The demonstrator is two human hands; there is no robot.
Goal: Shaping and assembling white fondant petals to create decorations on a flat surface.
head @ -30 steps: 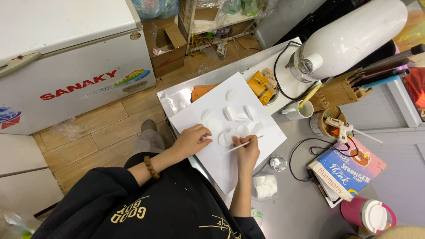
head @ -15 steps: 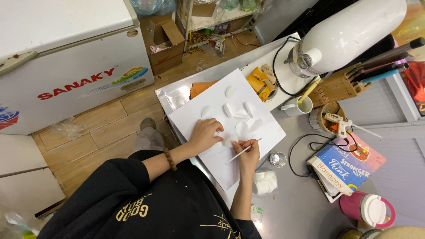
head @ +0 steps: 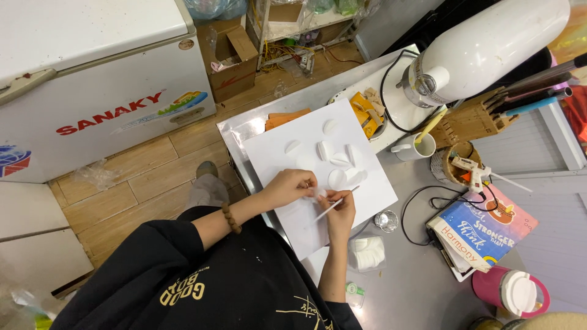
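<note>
- White sheet (head: 367, 189) covers the steel table (head: 422, 287) at frame centre, its lower corner running under both wrists. Risk, as I judge it: a forearm shift drags the sheet and scatters what lies on it.
- Small white pieces (head: 337, 178), about 6, lie loose on the sheet just above the hands, some touching. A sleeve brush or draught could move them.
- White mug (head: 419, 146) with a yellow stick stands at the sheet's right edge; a black cord (head: 422, 198) loops below it. A snag could tip the mug onto the paper.
- Small glass (head: 386, 220) sits just right of the right hand; an elbow swing could knock it.
- Left hand (head: 292, 186), centre: fingers curled, pinching a small white piece against the sheet.
- Right hand (head: 340, 211), just below-right: fingers closed round a thin white stick (head: 335, 206), tip near the pinched piece. Too much pressure could tear or smear it.
</note>
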